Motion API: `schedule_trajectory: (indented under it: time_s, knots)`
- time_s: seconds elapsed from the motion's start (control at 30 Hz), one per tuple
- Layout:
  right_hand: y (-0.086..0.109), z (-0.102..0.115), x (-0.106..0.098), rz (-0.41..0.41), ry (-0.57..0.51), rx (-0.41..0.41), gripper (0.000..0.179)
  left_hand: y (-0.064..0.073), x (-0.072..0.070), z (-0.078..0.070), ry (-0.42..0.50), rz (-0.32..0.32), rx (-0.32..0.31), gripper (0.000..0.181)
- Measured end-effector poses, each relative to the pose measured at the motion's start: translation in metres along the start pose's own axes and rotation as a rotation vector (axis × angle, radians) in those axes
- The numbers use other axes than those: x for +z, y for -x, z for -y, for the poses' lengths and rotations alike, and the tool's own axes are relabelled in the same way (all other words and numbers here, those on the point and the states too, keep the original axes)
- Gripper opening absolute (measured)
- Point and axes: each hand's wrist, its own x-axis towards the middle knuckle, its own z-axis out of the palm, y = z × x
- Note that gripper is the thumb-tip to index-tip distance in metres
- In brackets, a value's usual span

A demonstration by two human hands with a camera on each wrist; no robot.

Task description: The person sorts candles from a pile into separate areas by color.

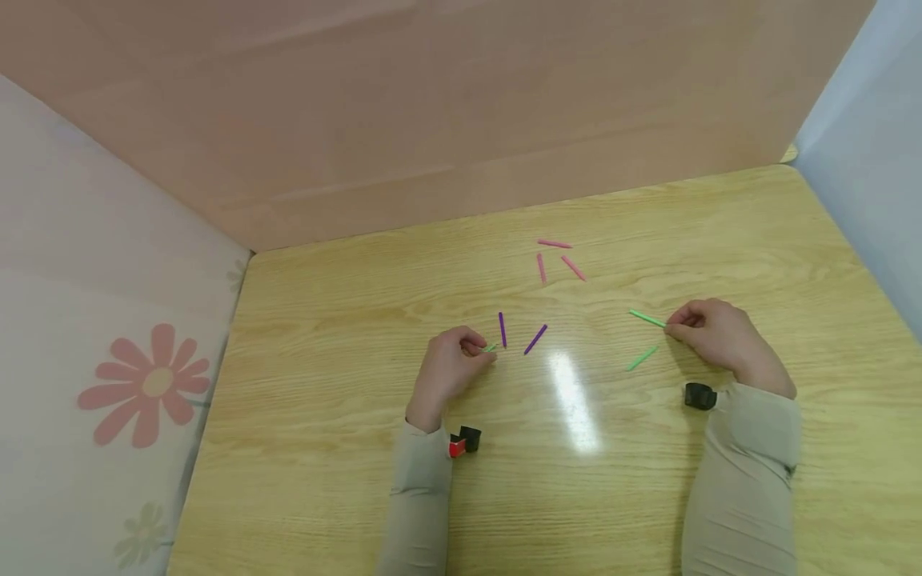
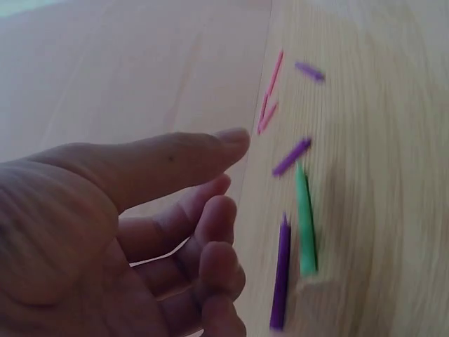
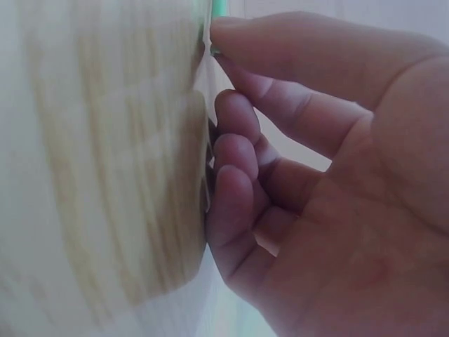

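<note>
My left hand hovers low over the table, thumb and fingers apart with a gap between them in the left wrist view. Just beyond its fingertips lies a green crayon, mostly hidden in the head view. Purple crayons lie close to it; two show in the head view, three in the left wrist view. On the right, my right hand pinches the end of a green crayon between thumb and fingertips, its other fingers curled against the table. Another green crayon lies slanted just below that one.
Three pink crayons form a loose triangle farther back on the wooden table. A pinkish panel rises behind the table. To the left stands a pale wall with flower prints. Light glares off the tabletop between the arms.
</note>
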Motion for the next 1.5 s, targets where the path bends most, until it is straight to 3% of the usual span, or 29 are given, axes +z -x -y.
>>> schedule_trajectory:
  time_s: [0.17, 0.43, 1.5]
  knots:
    - [0.000, -0.002, -0.001, 0.000, 0.004, 0.002, 0.030, -0.001, -0.011, 0.014, 0.019, 0.027, -0.048, 0.019]
    - [-0.001, -0.003, -0.001, 0.000, -0.001, 0.008, 0.031, -0.002, -0.015, 0.019, -0.007, 0.024, -0.094, 0.013]
    - [-0.005, -0.003, 0.002, -0.010, 0.010, -0.026, 0.027, -0.002, -0.003, 0.013, -0.174, -0.022, -0.161, 0.012]
